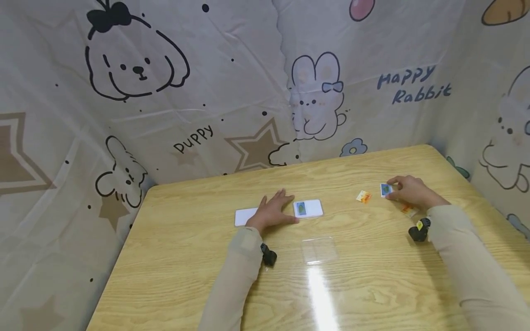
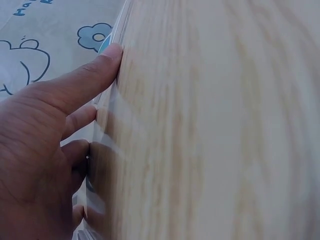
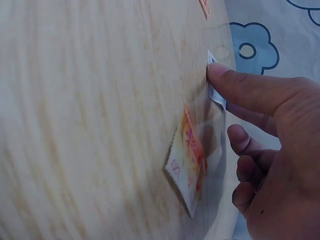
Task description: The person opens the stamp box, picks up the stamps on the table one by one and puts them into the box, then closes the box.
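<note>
My right hand (image 1: 411, 189) pinches a small blue-and-green stamp (image 1: 385, 190) between thumb and finger, at the right of the table. Close by lie two orange stamps: one (image 1: 364, 196) to its left, the other (image 1: 409, 210) partly under my hand. In the right wrist view an orange stamp (image 3: 187, 165) shows a toothed edge. My left hand (image 1: 273, 211) rests with spread fingers between two white cards. Its thumb tip touches or nearly touches the right card (image 1: 313, 208), which bears a blue-green stamp (image 1: 301, 208). It partly covers the left card (image 1: 244, 216).
A flat clear plastic piece (image 1: 319, 250) lies on the wooden table (image 1: 186, 266) in front of the cards. A printed curtain (image 1: 240, 92) stands behind the table and along both sides. Light glares on the near tabletop.
</note>
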### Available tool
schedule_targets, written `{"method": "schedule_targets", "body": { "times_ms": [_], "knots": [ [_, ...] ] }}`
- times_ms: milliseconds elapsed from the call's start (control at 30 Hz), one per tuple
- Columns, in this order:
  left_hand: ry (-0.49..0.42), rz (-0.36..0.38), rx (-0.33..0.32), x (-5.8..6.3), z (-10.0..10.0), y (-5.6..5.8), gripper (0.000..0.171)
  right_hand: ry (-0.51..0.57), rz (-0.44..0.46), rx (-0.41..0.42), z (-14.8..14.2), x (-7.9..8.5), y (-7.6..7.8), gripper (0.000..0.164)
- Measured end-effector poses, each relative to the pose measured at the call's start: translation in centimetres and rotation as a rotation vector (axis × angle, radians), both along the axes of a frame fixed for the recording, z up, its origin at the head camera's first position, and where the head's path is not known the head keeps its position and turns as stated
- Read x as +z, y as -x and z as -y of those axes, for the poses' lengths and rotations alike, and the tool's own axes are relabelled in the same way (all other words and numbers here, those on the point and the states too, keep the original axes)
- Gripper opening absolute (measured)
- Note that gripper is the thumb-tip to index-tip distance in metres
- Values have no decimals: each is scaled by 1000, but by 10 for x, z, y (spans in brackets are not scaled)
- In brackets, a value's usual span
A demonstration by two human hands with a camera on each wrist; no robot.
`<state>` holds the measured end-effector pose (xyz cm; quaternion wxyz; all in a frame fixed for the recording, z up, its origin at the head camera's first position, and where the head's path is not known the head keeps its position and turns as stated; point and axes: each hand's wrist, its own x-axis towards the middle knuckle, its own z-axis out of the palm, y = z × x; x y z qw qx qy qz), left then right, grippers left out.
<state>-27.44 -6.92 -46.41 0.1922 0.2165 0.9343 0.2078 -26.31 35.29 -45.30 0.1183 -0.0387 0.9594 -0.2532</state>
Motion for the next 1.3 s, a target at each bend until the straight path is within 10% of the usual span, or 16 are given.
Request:
{"method": "schedule_targets", "body": {
  "times_ms": [1300],
  "knots": [
    [-15, 5, 0, 1, -1, -2, 87, 52, -119, 157, 70, 21, 0, 45]
  ]
}}
